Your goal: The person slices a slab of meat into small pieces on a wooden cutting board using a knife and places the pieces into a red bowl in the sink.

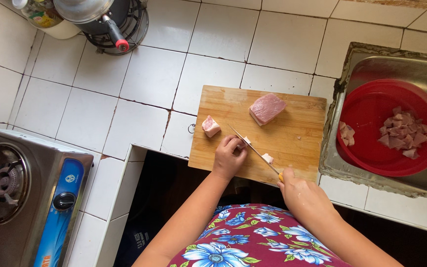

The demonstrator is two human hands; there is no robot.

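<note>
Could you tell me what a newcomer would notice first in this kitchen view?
First, the wooden cutting board at centre, where the left hand steadies a small piece of meat while the right hand slices with a knife. Next, the bright red bowl of meat cubes in the sink on the right.

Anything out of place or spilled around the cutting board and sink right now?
One thing: a few meat cubes lie in the sink, outside the red bowl holding the rest. The cutting board sits slightly askew, its near edge overhanging the counter opening.
</note>
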